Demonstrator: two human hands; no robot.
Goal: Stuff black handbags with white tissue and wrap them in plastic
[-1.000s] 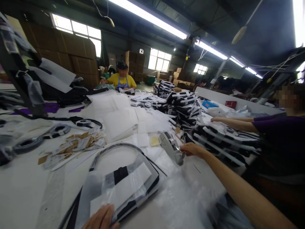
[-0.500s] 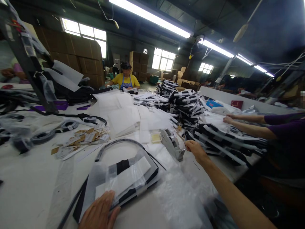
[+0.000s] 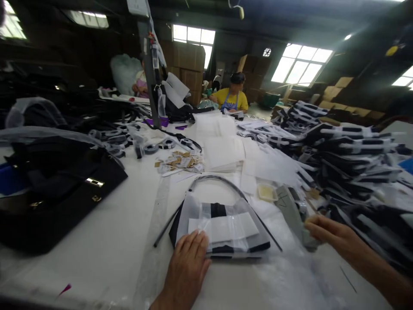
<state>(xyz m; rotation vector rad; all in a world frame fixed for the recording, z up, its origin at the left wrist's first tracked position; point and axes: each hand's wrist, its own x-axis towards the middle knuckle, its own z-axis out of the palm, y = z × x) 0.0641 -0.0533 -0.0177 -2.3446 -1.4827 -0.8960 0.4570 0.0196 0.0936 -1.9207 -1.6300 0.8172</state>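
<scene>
A black bag (image 3: pixel 222 247) lies flat on the table before me, covered with translucent white sheeting and a white strip (image 3: pixel 222 228) under clear plastic. Its long, wrapped strap (image 3: pixel 214 177) loops above it. My left hand (image 3: pixel 190 256) rests on the bag's lower left part, palm down with the fingers stretched out. To the right stands a grey tape dispenser (image 3: pixel 292 211). My right hand (image 3: pixel 325 230) is at the dispenser's near end, thumb and fingers pinched together. Whatever is between those fingertips is too small to make out.
Left of me stands a large black handbag (image 3: pixel 64 185) with gold fittings. Stacks of wrapped black pieces (image 3: pixel 351 168) rise at the right. White sheets (image 3: pixel 222 150), tags (image 3: pixel 182 162) and a small yellowish tray (image 3: pixel 267 192) lie beyond. A person in yellow (image 3: pixel 237 94) sits across the table.
My view has swung left, bringing the black handbag into sight and the co-worker's arms at the right out of it. My left hand stays on the bag; the right remains pinched by the dispenser.
</scene>
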